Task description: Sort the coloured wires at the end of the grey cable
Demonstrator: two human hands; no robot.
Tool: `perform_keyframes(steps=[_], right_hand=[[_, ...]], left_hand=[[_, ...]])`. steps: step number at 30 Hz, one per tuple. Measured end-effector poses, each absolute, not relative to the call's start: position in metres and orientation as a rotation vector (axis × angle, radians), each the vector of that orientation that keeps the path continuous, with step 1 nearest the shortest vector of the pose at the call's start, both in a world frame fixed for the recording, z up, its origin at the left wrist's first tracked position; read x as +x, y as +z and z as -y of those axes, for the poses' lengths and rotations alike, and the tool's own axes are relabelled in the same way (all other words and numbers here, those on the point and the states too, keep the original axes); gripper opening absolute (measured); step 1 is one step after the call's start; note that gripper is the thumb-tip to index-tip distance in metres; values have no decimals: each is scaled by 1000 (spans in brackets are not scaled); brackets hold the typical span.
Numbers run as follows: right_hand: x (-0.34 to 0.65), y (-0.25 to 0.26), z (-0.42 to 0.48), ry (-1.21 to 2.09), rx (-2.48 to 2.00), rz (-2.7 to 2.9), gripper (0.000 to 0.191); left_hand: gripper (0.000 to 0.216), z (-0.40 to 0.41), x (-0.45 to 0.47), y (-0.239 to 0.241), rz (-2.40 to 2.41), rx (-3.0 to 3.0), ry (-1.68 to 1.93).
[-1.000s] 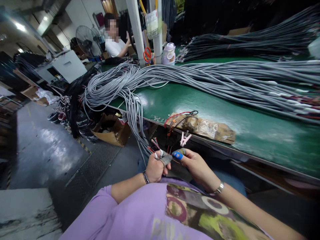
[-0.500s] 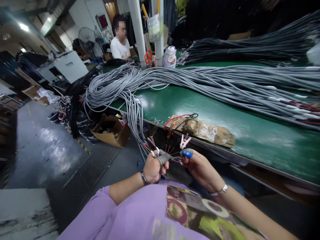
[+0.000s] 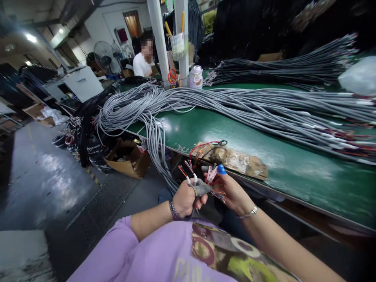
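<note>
My left hand (image 3: 185,199) grips the ends of grey cables (image 3: 164,172) that hang from the bench edge; thin coloured wire ends (image 3: 188,168) stick up from the fist, and a grey finger cover sits on one finger. My right hand (image 3: 232,192), with a blue cover on the thumb tip, pinches the fanned coloured wires just right of the left fist. A pink clip (image 3: 210,174) shows between the two hands, below the bench edge.
A green bench (image 3: 293,164) carries a long bundle of grey cables (image 3: 264,105), a darker bundle (image 3: 279,64) behind, and a taped cardboard pad (image 3: 235,158) with red and black leads. A cardboard box (image 3: 126,158) sits on the floor. Another person (image 3: 143,58) sits far back by a fan.
Both hands rose slightly toward the bench edge. My right hand moved in closer to the left fist and now pinches the fanned wires near the pink clip.
</note>
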State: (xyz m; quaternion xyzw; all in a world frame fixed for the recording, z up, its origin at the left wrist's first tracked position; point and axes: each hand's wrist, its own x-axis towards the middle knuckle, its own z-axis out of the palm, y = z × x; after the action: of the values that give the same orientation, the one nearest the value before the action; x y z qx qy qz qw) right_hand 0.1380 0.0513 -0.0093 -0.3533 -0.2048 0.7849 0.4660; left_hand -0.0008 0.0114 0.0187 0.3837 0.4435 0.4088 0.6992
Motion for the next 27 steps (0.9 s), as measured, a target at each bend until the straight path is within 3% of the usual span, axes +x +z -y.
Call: perform_keyframes(steps=[10,18,23,27], right_hand=[[135,-20,-55,1887,-810,409,36],[140,-15,-48,1992,-767,455,48],[139,-11,-46,1932,-810,531,30],[138,-9,-45,1902,-830,496,31]], left_hand=[[37,-10,1,7,-1008,818,862],[43,-4,-2,12,-1046,853,859],[44,4,-2,12,-1043,881,901],[39,5,0,13,-1046,840,993]])
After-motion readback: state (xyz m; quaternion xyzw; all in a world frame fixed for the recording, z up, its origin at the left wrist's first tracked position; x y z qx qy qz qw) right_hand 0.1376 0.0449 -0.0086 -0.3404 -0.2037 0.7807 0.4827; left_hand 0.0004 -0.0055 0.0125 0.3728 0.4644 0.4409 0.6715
